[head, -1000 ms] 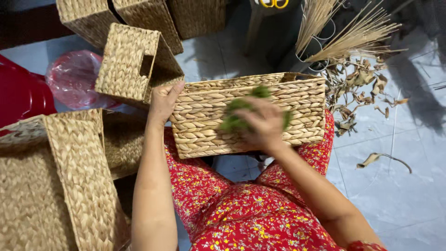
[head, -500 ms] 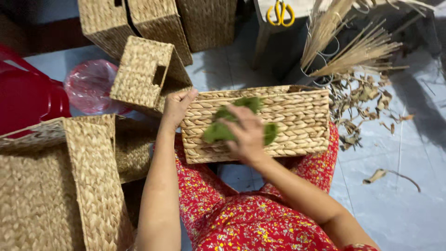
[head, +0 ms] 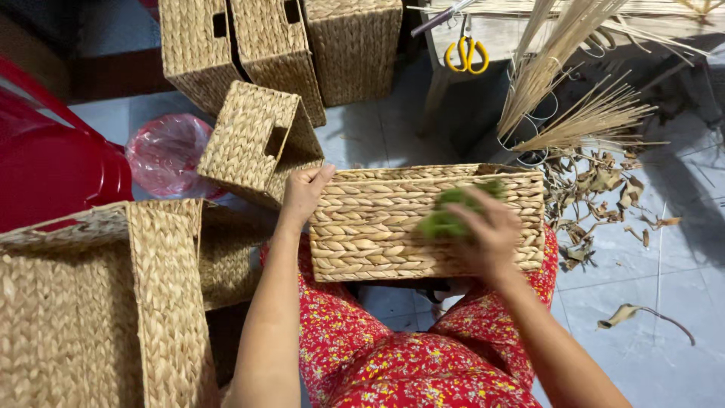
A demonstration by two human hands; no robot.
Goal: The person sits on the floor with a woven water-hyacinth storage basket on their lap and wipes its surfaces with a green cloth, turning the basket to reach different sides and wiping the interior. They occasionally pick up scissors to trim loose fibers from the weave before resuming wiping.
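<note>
She sits with a red flowered garment (head: 393,370) over her knees, and a rectangular woven basket (head: 377,227) rests across them, its long side turned up toward her. Her left hand (head: 303,193) grips the basket's corner at nine o'clock, fingers curled over the rim and thumb along the edge. Her right hand (head: 491,234) presses a green scouring pad (head: 447,215) flat against the weave toward three o'clock, the fingers closed around it; the hand is a little blurred. At eight o'clock a large woven basket (head: 98,302) stands close by her left arm. Further out at ten o'clock lie a smaller woven box (head: 253,143) with a handle slot, a pink plastic bag (head: 162,155) and a red plastic chair (head: 53,159). Dry leaf scraps (head: 596,196) litter the tiled floor (head: 664,287) at two o'clock. Farthest off, at twelve, stand more baskets (head: 287,45), with yellow-handled scissors (head: 467,54) and a bundle of pale reeds (head: 559,68) at one o'clock.
</note>
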